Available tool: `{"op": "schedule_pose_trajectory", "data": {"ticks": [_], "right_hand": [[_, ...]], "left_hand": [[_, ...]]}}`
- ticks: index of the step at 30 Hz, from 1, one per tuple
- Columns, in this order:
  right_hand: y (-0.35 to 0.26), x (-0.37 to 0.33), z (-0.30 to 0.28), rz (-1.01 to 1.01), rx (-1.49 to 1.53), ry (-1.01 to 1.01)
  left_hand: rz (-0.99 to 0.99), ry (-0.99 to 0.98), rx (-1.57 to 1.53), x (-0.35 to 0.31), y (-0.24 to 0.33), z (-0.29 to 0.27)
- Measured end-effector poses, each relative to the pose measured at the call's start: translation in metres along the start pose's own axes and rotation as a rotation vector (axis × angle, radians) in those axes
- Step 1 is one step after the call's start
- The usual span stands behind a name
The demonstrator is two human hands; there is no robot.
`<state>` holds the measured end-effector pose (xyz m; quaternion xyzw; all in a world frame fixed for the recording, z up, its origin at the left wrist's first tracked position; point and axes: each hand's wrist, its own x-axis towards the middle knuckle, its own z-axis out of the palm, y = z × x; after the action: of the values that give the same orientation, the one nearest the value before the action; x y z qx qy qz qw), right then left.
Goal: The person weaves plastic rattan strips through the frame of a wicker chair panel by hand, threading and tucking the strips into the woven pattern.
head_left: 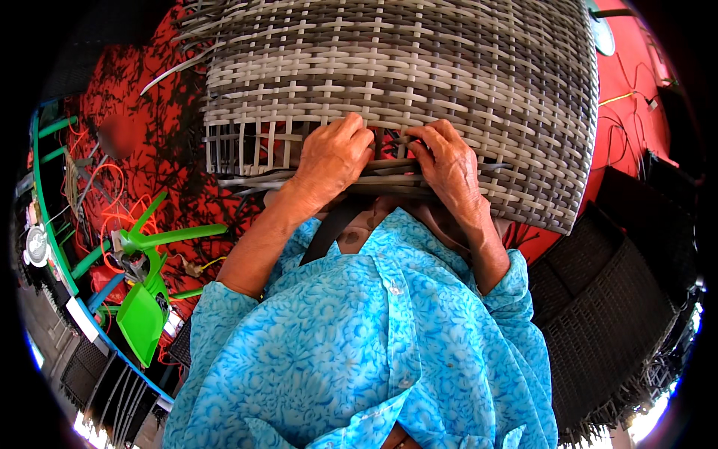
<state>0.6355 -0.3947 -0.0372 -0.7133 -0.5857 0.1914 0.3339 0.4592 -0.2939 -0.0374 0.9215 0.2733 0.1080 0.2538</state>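
A large grey woven rattan panel (389,67) lies before me, its nearer part showing an open gap with bare uprights (260,146). My left hand (336,153) is curled closed at the gap's edge, its fingertips hidden against the weave. Just to the right, the thumb and forefinger of my right hand (451,161) pinch a grey rattan strip at the edge of the weave. Below both hands, several loose grey strips (393,179) run across the gap. More loose ends stick out at the panel's upper left.
On the red floor (168,120) to the left lie many dark scraps. A bright green plastic chair (142,314) or stool stands there, near tangled orange cord (116,217). Dark woven pieces (609,307) fill the lower right. Thin cables (621,135) lie beyond the panel's right edge.
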Motion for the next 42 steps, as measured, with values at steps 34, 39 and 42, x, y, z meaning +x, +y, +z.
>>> {"op": "schedule_pose_trajectory", "data": {"ticks": [34, 39, 42], "right_hand": [[-0.028, 0.032, 0.037, -0.088, 0.033, -0.132], [-0.027, 0.028, 0.035, -0.088, 0.008, -0.17], [-0.022, 0.025, 0.04, -0.127, 0.021, -0.086]], "left_hand": [[-0.363, -0.135, -0.565, 0.004, -0.045, -0.021], [-0.516, -0.11, -0.642, -0.008, -0.046, -0.037], [-0.33, 0.028, -0.229, -0.029, -0.051, -0.042]]}}
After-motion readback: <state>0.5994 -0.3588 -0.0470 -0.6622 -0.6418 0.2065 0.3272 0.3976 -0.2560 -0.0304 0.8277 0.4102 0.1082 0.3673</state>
